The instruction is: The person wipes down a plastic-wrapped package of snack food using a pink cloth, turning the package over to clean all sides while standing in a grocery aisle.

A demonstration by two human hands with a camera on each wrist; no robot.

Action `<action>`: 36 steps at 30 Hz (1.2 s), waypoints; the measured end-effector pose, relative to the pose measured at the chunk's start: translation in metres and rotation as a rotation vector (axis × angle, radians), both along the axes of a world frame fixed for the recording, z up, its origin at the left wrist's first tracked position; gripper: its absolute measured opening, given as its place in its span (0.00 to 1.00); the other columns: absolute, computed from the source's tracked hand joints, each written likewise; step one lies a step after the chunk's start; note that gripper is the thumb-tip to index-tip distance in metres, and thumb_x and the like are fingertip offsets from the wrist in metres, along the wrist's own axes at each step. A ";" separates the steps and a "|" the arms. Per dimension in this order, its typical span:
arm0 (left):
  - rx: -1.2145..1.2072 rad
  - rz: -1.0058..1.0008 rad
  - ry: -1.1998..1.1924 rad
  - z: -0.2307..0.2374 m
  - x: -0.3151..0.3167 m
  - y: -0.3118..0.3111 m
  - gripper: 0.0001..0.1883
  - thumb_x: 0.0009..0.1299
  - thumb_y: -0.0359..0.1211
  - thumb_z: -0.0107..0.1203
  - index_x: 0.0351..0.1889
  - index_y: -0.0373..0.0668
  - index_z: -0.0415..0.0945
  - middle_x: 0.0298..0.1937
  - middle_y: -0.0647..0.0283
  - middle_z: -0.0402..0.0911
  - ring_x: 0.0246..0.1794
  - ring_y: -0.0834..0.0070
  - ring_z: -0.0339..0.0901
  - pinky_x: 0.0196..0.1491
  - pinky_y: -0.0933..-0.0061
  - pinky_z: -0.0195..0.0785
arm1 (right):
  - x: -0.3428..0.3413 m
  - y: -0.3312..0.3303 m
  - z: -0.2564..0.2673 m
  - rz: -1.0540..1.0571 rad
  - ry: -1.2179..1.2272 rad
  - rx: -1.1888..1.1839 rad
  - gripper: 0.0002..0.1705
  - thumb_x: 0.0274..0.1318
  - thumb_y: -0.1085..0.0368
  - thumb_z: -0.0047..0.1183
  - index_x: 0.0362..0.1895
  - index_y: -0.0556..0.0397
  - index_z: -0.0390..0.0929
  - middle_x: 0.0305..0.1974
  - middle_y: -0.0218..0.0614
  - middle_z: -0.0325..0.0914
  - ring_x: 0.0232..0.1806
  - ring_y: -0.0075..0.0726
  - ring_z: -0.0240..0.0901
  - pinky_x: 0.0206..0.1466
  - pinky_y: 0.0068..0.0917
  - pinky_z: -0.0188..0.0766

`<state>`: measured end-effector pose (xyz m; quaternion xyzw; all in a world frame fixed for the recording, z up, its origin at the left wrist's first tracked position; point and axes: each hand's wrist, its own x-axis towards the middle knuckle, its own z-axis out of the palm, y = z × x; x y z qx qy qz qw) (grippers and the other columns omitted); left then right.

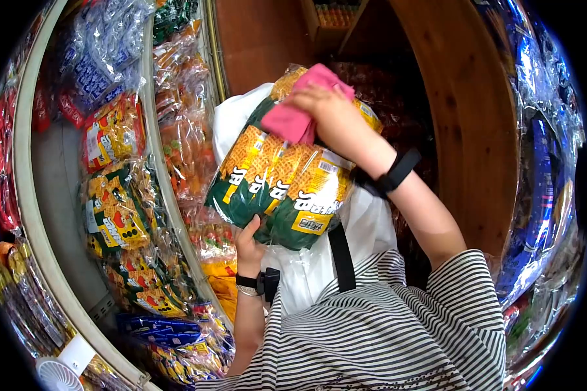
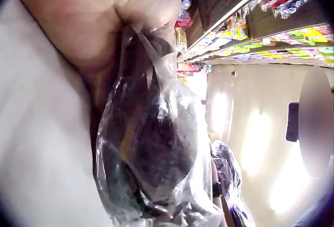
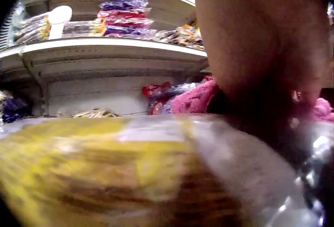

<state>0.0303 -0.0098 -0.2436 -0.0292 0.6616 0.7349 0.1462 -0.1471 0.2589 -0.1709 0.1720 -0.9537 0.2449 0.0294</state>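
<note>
A green and yellow multipack of snacks in clear film is held above the lap, over a white bag. The left hand grips its lower edge, thumb on the front. In the left wrist view, crinkled clear film hangs beside the palm. The right hand holds a pink cloth against the pack's upper part. In the right wrist view, the pink cloth shows under the right hand, its fingertips in shadow, with the pack's film in front.
Shelves with wrapped snack packs line the left side; a small white fan is at lower left. A wooden board curves along the right, with blue packages beyond it. A cardboard box stands at the top.
</note>
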 end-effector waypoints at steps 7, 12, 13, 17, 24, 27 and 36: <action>0.380 0.248 -0.309 0.007 -0.008 0.014 0.20 0.74 0.33 0.49 0.61 0.31 0.69 0.59 0.57 0.76 0.59 0.66 0.74 0.62 0.66 0.65 | 0.020 -0.010 0.007 0.069 -0.001 0.183 0.26 0.48 0.70 0.56 0.56 0.42 0.76 0.62 0.35 0.71 0.69 0.52 0.61 0.66 0.66 0.55; 0.519 0.385 -0.460 0.013 -0.005 0.013 0.17 0.75 0.30 0.49 0.59 0.30 0.70 0.57 0.58 0.77 0.56 0.68 0.75 0.59 0.69 0.67 | 0.067 -0.032 0.017 0.171 0.012 -0.003 0.25 0.47 0.72 0.55 0.53 0.41 0.78 0.59 0.35 0.74 0.69 0.48 0.62 0.70 0.58 0.53; 0.385 0.259 -0.351 0.001 0.000 0.005 0.20 0.74 0.31 0.50 0.61 0.32 0.68 0.60 0.57 0.75 0.59 0.66 0.74 0.62 0.65 0.66 | 0.067 -0.026 0.016 0.162 -0.011 -0.104 0.26 0.47 0.73 0.54 0.54 0.41 0.79 0.60 0.35 0.74 0.69 0.47 0.62 0.71 0.56 0.53; 0.297 0.132 -0.215 -0.012 0.003 0.000 0.24 0.73 0.33 0.51 0.65 0.36 0.65 0.63 0.57 0.73 0.62 0.63 0.72 0.65 0.59 0.63 | 0.044 0.025 0.001 -0.165 0.013 -0.128 0.31 0.45 0.79 0.52 0.57 0.44 0.77 0.61 0.42 0.72 0.69 0.48 0.62 0.74 0.47 0.51; 0.323 0.179 -0.258 0.001 -0.006 0.009 0.24 0.72 0.33 0.52 0.66 0.36 0.64 0.63 0.56 0.73 0.63 0.62 0.71 0.66 0.58 0.63 | 0.063 0.036 0.004 -0.241 0.003 -0.216 0.35 0.42 0.81 0.52 0.60 0.48 0.75 0.65 0.47 0.67 0.70 0.58 0.58 0.73 0.47 0.54; 0.325 0.127 -0.266 -0.005 0.000 0.001 0.24 0.74 0.35 0.50 0.65 0.34 0.64 0.63 0.55 0.72 0.63 0.63 0.71 0.66 0.59 0.62 | 0.100 0.004 0.028 -0.089 -0.080 -0.110 0.39 0.38 0.81 0.55 0.61 0.42 0.74 0.68 0.40 0.64 0.72 0.59 0.54 0.73 0.57 0.51; 0.165 0.078 -0.129 -0.006 -0.002 0.003 0.24 0.76 0.39 0.47 0.63 0.30 0.66 0.63 0.56 0.73 0.62 0.65 0.71 0.65 0.62 0.63 | 0.059 0.059 -0.027 -0.365 0.002 -0.429 0.33 0.48 0.80 0.49 0.62 0.46 0.73 0.64 0.49 0.68 0.69 0.57 0.59 0.73 0.39 0.55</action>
